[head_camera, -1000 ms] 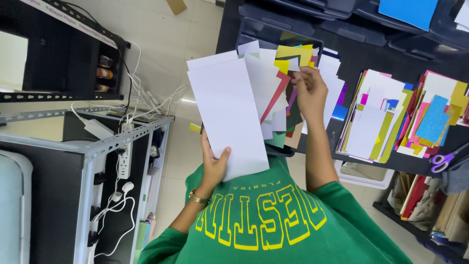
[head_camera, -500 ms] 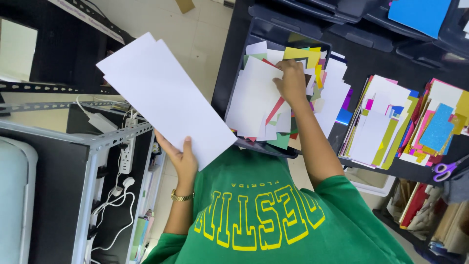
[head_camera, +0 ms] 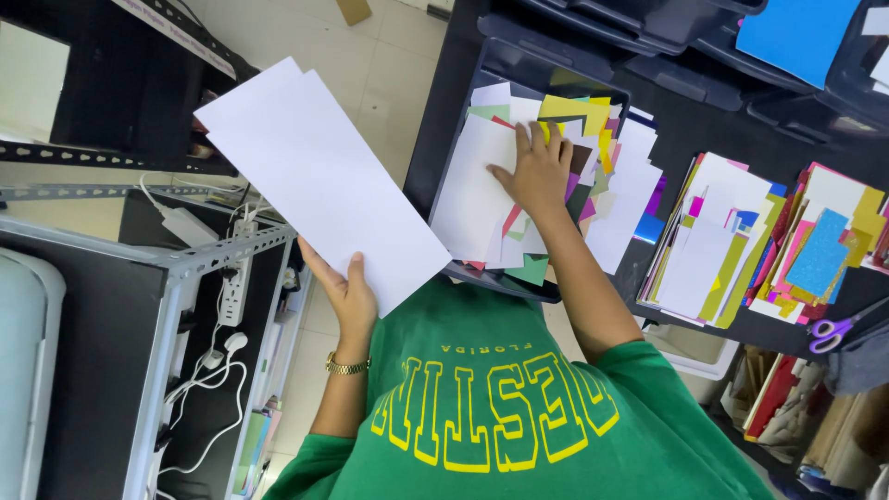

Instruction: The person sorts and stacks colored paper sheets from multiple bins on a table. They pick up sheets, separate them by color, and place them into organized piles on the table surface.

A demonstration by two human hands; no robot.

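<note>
You worked at a black desk that carried a dark shallow tray heaped with loose paper scraps in white, yellow, green and pink. Further along the desk lay two more stacks of coloured card offcuts, with a pair of purple-handled scissors just beside them at the desk's edge, and dark plastic bins stood along its far side, a blue sheet lying on one. Below you was a pale tiled floor, and on your left a grey metal rack held a white power strip with white cables hanging from it.

Your left hand gripped a few long white rectangular sheets of paper by their near end, thumb on top and fingers closed underneath, holding them out over the floor and the rack, well apart from the tray. Your right hand lay flat and open on the scraps in the tray, fingers spread, gripping nothing.

A second earlier the white sheets had stood in front of your chest, overlapping the tray; since then you had swung them out to the left. Your right hand had stayed on the scrap pile.
</note>
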